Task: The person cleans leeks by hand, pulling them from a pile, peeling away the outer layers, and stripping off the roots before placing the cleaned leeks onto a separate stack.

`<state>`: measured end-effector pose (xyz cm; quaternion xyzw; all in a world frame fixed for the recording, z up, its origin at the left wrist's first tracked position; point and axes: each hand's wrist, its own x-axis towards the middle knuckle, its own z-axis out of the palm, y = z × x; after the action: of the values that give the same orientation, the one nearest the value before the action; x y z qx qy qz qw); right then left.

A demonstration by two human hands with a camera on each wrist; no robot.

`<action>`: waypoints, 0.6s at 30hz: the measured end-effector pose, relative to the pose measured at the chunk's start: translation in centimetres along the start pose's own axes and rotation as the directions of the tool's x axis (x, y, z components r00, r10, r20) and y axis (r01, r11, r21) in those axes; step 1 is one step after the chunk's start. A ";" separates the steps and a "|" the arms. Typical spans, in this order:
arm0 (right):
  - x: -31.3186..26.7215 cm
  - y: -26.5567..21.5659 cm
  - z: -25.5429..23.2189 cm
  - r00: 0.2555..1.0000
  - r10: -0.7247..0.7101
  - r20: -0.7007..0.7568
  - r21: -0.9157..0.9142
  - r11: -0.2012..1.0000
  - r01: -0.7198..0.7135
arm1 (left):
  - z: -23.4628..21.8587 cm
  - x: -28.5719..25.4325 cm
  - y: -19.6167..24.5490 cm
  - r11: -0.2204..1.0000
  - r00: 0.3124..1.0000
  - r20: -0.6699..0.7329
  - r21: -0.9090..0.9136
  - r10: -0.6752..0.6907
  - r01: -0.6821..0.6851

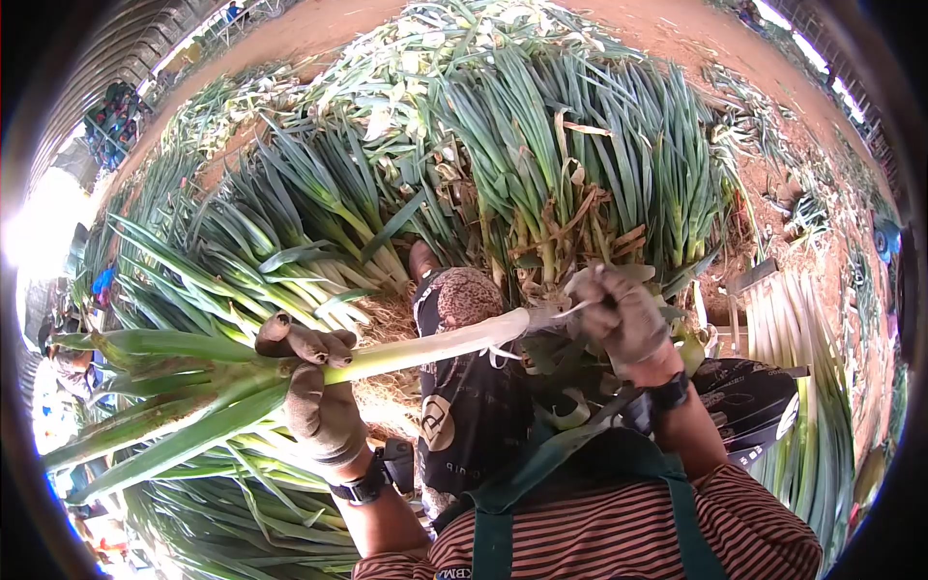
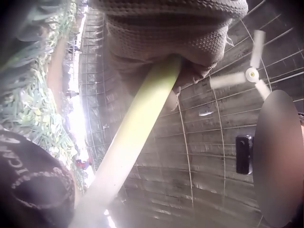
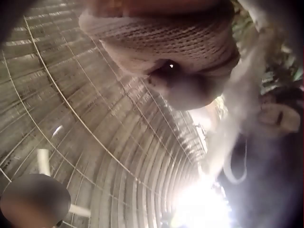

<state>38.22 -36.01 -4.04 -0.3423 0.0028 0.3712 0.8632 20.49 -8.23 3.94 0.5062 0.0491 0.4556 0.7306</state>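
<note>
My gloved left hand [image 1: 319,406] grips a long green onion [image 1: 425,356] where its leaves fan out, and the green leaves spread to the left. The white shaft lies across above my knee, its root end toward my right hand. Next to that end, my gloved right hand [image 1: 621,319] has curled fingers and pinches a thin pale strip of skin [image 1: 556,314], blurred. A loose white shred [image 1: 498,356] hangs from the shaft. In the left wrist view the glove [image 2: 166,35] wraps the shaft; in the right wrist view the curled glove [image 3: 166,52] partly hides the fingertips.
Unpeeled green onions [image 1: 590,135] stand in a thick bunch ahead, with more lying at the left [image 1: 280,251]. Leaf scraps [image 1: 387,77] are heaped behind them. Cleaned white stalks [image 1: 788,319] lie in a row at my right.
</note>
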 end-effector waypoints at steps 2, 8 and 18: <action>0.0 -2.5 -1.6 0.947 -0.123 -0.297 -0.546 0.835 -0.063 | -0.4 -0.1 0.2 1.000 1.000 -0.015 0.007 0.004 -0.004; -2.7 0.3 6.2 0.852 -0.306 0.425 -0.904 -0.182 0.386 | -0.5 -0.3 -0.4 0.998 0.995 -0.098 -0.047 -0.036 0.032; 1.4 5.3 8.3 0.648 -0.237 0.724 -0.678 -0.416 0.606 | 2.3 -0.6 1.5 0.952 0.955 -0.294 0.273 -0.052 0.136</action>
<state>33.72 -27.61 -1.19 -0.7735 -0.5178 -0.1062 0.3496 20.45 -10.17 5.94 0.5345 0.2436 0.4754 0.6549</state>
